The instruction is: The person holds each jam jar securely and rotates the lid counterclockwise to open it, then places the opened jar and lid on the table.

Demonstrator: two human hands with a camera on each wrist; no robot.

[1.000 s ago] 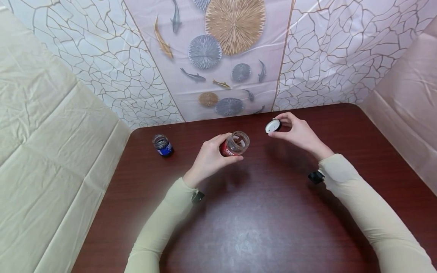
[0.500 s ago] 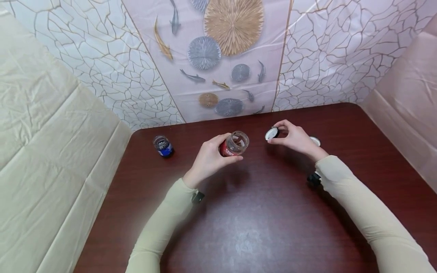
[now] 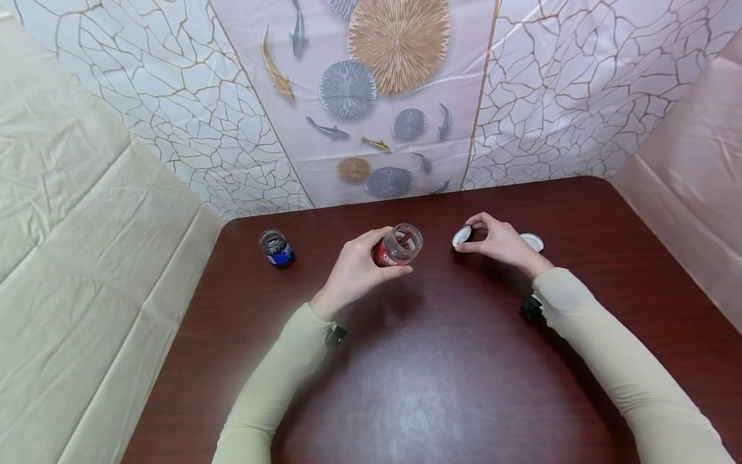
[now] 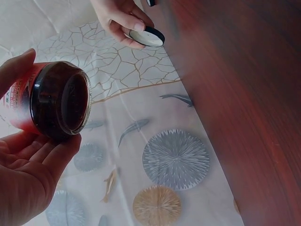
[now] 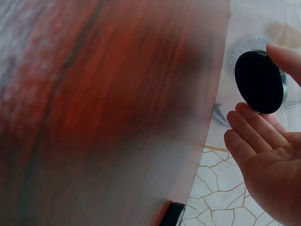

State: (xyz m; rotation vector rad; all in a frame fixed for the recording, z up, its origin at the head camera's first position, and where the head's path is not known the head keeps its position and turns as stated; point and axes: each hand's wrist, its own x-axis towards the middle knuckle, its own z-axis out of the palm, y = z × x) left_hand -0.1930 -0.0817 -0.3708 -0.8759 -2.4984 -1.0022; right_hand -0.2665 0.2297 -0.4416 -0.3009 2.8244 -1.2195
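Note:
My left hand (image 3: pixel 358 265) grips a glass jar (image 3: pixel 399 246) with a red label, its lidless mouth tilted toward the head camera. In the left wrist view the jar's dark glass base (image 4: pixel 61 99) faces that camera, with the thumb and fingers around the label. To the right, my right hand (image 3: pixel 495 243) pinches a round lid (image 3: pixel 462 238) by its edge, black outside and white inside. The lid's black top (image 5: pixel 258 81) shows in the right wrist view, between thumb and fingertips. Jar and lid are apart, with a stretch of table between them.
A smaller open jar (image 3: pixel 277 247) with a blue label stands at the table's back left. Another lid (image 3: pixel 532 242) lies white side up behind the right wrist. The dark red table (image 3: pixel 406 361) meets a patterned cloth (image 3: pixel 382 129) at its back edge.
My right hand has moved down and slightly toward me with its lid, bringing the second lid on the table into sight. My left hand and the red-labelled jar have stayed in place.

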